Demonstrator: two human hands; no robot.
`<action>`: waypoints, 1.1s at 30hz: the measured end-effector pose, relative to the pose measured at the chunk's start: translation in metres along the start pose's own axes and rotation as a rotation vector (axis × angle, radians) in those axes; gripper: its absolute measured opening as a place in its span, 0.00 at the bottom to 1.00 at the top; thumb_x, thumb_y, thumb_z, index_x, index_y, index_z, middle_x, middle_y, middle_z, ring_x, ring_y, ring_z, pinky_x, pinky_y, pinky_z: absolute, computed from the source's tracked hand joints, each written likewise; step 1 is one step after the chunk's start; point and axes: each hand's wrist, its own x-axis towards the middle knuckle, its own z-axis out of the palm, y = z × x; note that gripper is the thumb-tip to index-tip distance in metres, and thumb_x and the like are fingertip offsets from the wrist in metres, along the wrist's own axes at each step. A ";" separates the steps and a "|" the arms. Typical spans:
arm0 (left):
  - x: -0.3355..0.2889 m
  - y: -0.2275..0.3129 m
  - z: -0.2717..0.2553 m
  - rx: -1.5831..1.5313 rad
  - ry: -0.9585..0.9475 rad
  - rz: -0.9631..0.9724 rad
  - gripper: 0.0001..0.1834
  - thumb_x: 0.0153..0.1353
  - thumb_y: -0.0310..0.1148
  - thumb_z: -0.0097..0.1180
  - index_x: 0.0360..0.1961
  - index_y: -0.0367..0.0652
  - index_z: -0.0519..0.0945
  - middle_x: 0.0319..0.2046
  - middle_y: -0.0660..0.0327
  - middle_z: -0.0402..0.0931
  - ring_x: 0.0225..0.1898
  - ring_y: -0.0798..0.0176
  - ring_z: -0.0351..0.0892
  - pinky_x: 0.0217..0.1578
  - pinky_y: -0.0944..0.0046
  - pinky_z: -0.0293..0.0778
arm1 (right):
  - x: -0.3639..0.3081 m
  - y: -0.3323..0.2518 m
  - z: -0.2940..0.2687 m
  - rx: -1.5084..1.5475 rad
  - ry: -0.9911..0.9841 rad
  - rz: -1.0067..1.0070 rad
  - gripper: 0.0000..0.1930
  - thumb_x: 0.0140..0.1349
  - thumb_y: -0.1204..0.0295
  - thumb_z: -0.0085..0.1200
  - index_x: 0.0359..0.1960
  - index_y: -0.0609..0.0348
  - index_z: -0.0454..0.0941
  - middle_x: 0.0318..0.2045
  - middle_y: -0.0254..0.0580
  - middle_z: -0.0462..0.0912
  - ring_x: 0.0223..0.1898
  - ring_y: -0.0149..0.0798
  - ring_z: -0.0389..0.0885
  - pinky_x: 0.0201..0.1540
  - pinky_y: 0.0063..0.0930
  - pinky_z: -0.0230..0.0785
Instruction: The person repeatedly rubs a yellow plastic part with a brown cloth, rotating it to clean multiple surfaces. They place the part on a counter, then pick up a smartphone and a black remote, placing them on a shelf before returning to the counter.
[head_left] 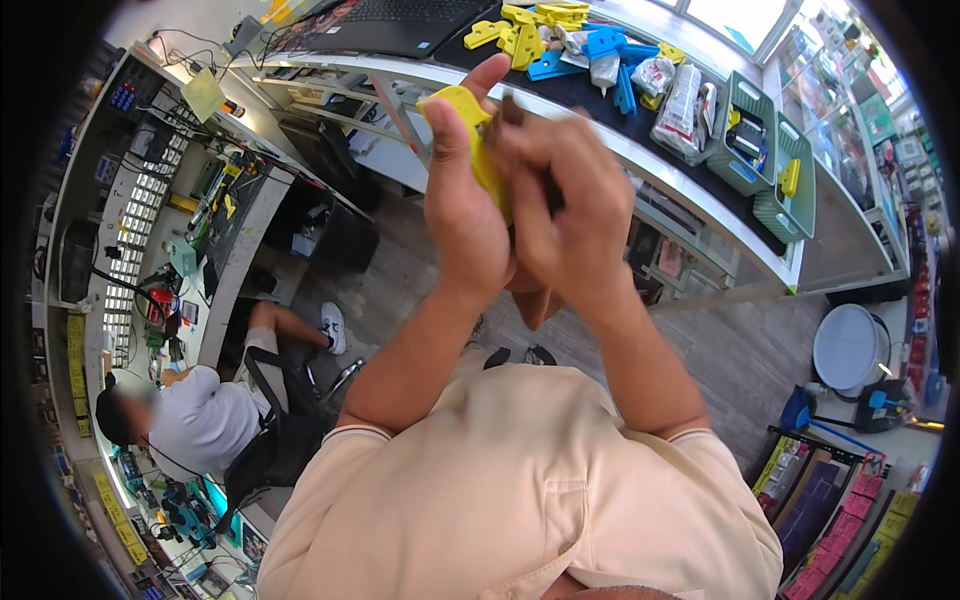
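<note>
In front of my chest, my left hand (462, 205) is closed around a yellow plastic clamp (462, 102), its thumb lying along one side and the clamp standing upright. My right hand (575, 190) presses against the clamp's right side, fingers curled and smeared by motion. Something dark brown and blurred shows at the right fingertips, too unclear to name. Below both hands hangs a brown pointed flap (534, 308); which hand holds it is hidden.
Ahead, a counter (640, 150) carries yellow and blue clamps (605, 45), plastic-wrapped packs (685, 115), a laptop (385, 25) and green baskets (795, 205). To the left, a person (205, 415) sits at a cluttered workbench (225, 250). A white round stool (845, 347) stands at right.
</note>
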 end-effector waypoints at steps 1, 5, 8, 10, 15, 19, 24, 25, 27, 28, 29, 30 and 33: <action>0.002 0.001 -0.009 -0.016 -0.043 -0.006 0.40 0.78 0.63 0.34 0.70 0.36 0.66 0.46 0.66 0.74 0.48 0.71 0.73 0.54 0.70 0.68 | -0.011 0.000 0.000 0.001 -0.021 -0.022 0.09 0.55 0.87 0.60 0.37 0.66 0.82 0.32 0.47 0.84 0.32 0.40 0.83 0.37 0.28 0.75; -0.008 -0.005 0.018 -0.061 0.133 -0.050 0.40 0.79 0.63 0.32 0.70 0.36 0.67 0.41 0.68 0.73 0.43 0.73 0.73 0.48 0.72 0.69 | 0.007 0.008 0.001 -0.025 -0.033 0.012 0.08 0.54 0.87 0.61 0.36 0.68 0.81 0.34 0.48 0.84 0.32 0.41 0.83 0.38 0.28 0.76; -0.011 -0.001 -0.004 0.089 0.027 -0.037 0.39 0.79 0.63 0.32 0.69 0.37 0.68 0.46 0.65 0.75 0.48 0.70 0.74 0.53 0.70 0.69 | -0.019 -0.001 0.002 0.039 -0.004 0.047 0.08 0.55 0.88 0.58 0.36 0.68 0.81 0.33 0.48 0.84 0.32 0.42 0.84 0.38 0.28 0.76; -0.017 -0.007 -0.013 0.065 -0.006 -0.071 0.38 0.79 0.62 0.32 0.69 0.38 0.68 0.48 0.65 0.75 0.50 0.69 0.75 0.55 0.69 0.70 | -0.022 -0.002 -0.003 0.020 -0.047 0.041 0.08 0.56 0.88 0.57 0.36 0.67 0.81 0.32 0.49 0.84 0.33 0.43 0.84 0.38 0.29 0.76; -0.021 -0.005 0.000 0.045 0.030 -0.028 0.38 0.79 0.62 0.35 0.69 0.38 0.68 0.49 0.64 0.73 0.49 0.71 0.71 0.56 0.68 0.67 | -0.016 0.002 -0.001 0.031 0.000 0.067 0.08 0.55 0.86 0.59 0.37 0.65 0.80 0.31 0.48 0.81 0.30 0.49 0.81 0.35 0.34 0.74; -0.030 -0.016 -0.015 0.067 0.049 -0.052 0.38 0.79 0.62 0.34 0.69 0.37 0.68 0.46 0.65 0.74 0.47 0.71 0.72 0.53 0.68 0.68 | -0.015 0.011 -0.002 -0.022 -0.078 0.055 0.07 0.56 0.86 0.59 0.36 0.65 0.81 0.32 0.48 0.84 0.31 0.45 0.83 0.36 0.29 0.74; -0.028 -0.004 -0.034 0.073 0.036 -0.054 0.41 0.77 0.65 0.37 0.70 0.37 0.69 0.38 0.68 0.70 0.40 0.72 0.71 0.45 0.70 0.69 | -0.062 -0.004 -0.013 0.149 -0.163 0.262 0.06 0.62 0.81 0.61 0.39 0.63 0.80 0.30 0.44 0.81 0.30 0.40 0.82 0.33 0.31 0.74; -0.028 -0.001 -0.038 0.078 0.030 -0.055 0.41 0.76 0.65 0.37 0.70 0.37 0.69 0.37 0.68 0.70 0.38 0.72 0.71 0.43 0.70 0.69 | -0.065 -0.004 -0.024 0.299 -0.176 0.501 0.05 0.64 0.79 0.61 0.40 0.63 0.81 0.31 0.42 0.83 0.31 0.36 0.82 0.34 0.28 0.74; -0.032 0.003 -0.036 0.118 0.046 -0.045 0.44 0.77 0.65 0.34 0.70 0.31 0.66 0.30 0.67 0.68 0.26 0.71 0.63 0.29 0.71 0.60 | -0.062 -0.005 -0.043 0.595 -0.193 0.984 0.05 0.67 0.75 0.62 0.42 0.62 0.82 0.33 0.37 0.85 0.33 0.27 0.82 0.36 0.23 0.75; -0.035 0.004 -0.037 0.140 0.055 -0.061 0.44 0.77 0.65 0.34 0.70 0.31 0.66 0.30 0.67 0.68 0.25 0.71 0.63 0.29 0.71 0.60 | -0.050 -0.007 -0.047 0.662 -0.143 0.979 0.07 0.69 0.72 0.62 0.43 0.62 0.82 0.33 0.35 0.85 0.34 0.24 0.81 0.37 0.21 0.76; -0.038 0.007 -0.039 0.162 0.063 -0.077 0.45 0.77 0.65 0.34 0.70 0.31 0.66 0.30 0.66 0.67 0.25 0.70 0.62 0.29 0.71 0.59 | -0.037 -0.009 -0.047 0.727 -0.090 0.973 0.09 0.70 0.70 0.62 0.44 0.62 0.82 0.34 0.32 0.85 0.35 0.21 0.81 0.38 0.19 0.76; -0.039 0.010 -0.045 0.144 0.020 -0.103 0.43 0.78 0.64 0.33 0.71 0.32 0.66 0.33 0.67 0.71 0.29 0.70 0.68 0.33 0.71 0.66 | -0.030 -0.014 -0.040 0.738 -0.045 0.974 0.09 0.66 0.73 0.65 0.45 0.62 0.83 0.35 0.35 0.85 0.36 0.26 0.83 0.38 0.20 0.76; -0.042 0.019 -0.026 0.059 0.149 -0.116 0.41 0.78 0.64 0.33 0.71 0.36 0.67 0.46 0.64 0.77 0.47 0.69 0.76 0.52 0.69 0.71 | -0.034 -0.005 0.001 0.173 -0.195 0.236 0.12 0.60 0.76 0.68 0.46 0.61 0.85 0.37 0.39 0.85 0.36 0.33 0.84 0.38 0.23 0.76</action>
